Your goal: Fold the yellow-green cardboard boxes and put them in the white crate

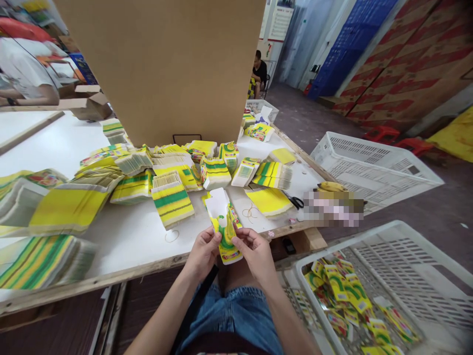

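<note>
Between both hands, just past the table's near edge, is a yellow and green printed carton point(226, 236) with a white flap standing up at its far end. My left hand point(204, 250) pinches its left side, thumb on the printed face. On the opposite side my right hand point(254, 249) grips it with thumb and fingers. Beyond the carton stands a bundle of flat yellow cartons point(172, 199) with a green stripe. A flat yellow piece point(269, 201) and thin rubber bands point(250, 212) lie to the right.
Many carton bundles point(216, 172) spread across the white table point(129, 241). A tall cardboard sheet point(162, 69) rises behind them. Black scissors point(295, 201) lie near the right edge. A white crate point(402, 246) at lower right holds yellow cartons. Another crate point(373, 158) stands behind. Two people sit farther off.
</note>
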`<state>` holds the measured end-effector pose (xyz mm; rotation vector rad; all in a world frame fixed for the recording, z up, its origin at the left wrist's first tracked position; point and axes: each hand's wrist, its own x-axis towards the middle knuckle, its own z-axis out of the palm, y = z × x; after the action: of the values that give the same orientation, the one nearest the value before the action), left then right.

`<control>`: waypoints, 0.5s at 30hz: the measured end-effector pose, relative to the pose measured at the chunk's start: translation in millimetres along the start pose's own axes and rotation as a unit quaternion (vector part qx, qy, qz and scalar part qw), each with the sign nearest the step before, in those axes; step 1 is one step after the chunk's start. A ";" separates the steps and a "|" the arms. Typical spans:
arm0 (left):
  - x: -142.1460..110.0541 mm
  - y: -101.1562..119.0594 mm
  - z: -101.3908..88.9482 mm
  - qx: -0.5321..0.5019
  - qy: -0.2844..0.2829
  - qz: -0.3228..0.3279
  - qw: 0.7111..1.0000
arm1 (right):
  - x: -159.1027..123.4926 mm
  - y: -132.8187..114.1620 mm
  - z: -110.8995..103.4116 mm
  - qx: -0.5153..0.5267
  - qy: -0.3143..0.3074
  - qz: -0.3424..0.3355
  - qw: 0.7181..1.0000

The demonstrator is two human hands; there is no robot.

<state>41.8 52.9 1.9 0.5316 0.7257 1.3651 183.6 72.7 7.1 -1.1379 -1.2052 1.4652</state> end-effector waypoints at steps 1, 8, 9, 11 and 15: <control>1.1 -0.8 1.1 0.008 0.019 0.007 1.000 | -1.6 0.1 1.7 -0.015 0.000 -0.005 1.000; 0.9 -3.5 2.4 0.071 0.084 0.044 0.993 | -7.4 3.2 11.6 -0.080 0.050 -0.038 0.995; -1.4 -1.6 2.4 0.098 0.089 0.056 0.990 | -6.9 3.1 10.7 -0.084 0.047 -0.044 0.994; -7.1 3.6 2.9 0.149 0.083 0.078 0.982 | -5.2 1.5 7.0 -0.084 0.024 -0.059 0.994; -16.5 15.7 4.4 0.177 -0.004 0.065 0.982 | 0.3 -8.5 -4.1 -0.051 -0.056 -0.087 0.993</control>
<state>33.5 39.2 18.7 0.8782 0.9476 1.3584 188.2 74.8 15.1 -1.0002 -1.4339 1.3626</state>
